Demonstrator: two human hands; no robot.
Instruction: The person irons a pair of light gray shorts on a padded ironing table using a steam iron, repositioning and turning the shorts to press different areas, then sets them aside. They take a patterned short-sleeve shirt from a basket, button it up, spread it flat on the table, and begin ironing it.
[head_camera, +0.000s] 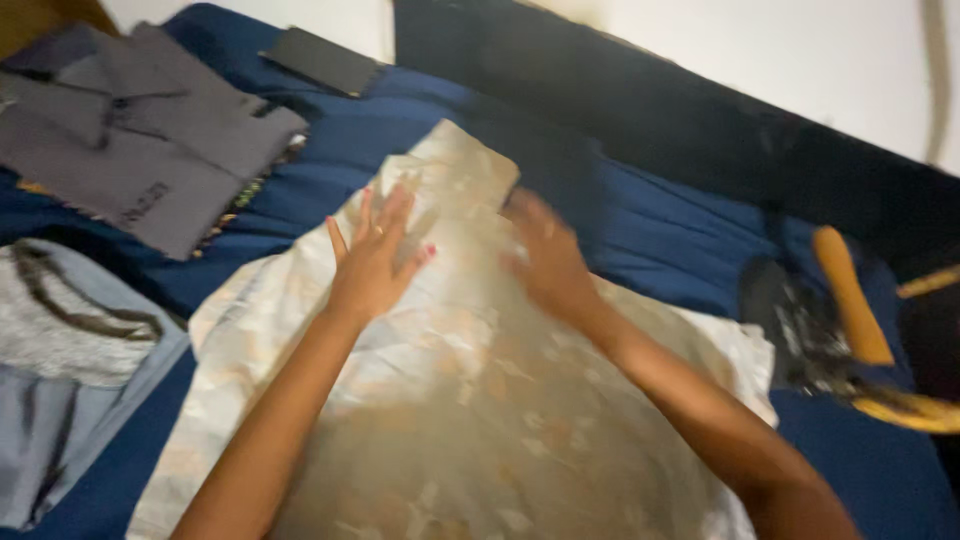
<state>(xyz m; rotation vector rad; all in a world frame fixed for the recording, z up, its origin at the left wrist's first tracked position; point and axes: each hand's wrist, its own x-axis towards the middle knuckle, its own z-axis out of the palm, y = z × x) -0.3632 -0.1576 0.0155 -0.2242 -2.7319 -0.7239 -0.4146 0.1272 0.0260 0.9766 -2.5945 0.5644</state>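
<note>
A pale beige patterned cloth (470, 420) lies spread on a dark blue bedsheet (650, 230). My left hand (375, 260) rests flat on the cloth near its far end, fingers spread, with red nails and a ring. My right hand (545, 255) lies blurred beside it on the same cloth, close to the narrow folded top part (465, 165). It seems to press the fabric; whether it pinches it I cannot tell.
A folded dark grey garment (140, 140) lies at the far left. Grey and light blue clothes (60, 350) sit at the left edge. A dark flat object (322, 60) is near the wall. A black bag with orange-yellow handles (830, 320) is at the right.
</note>
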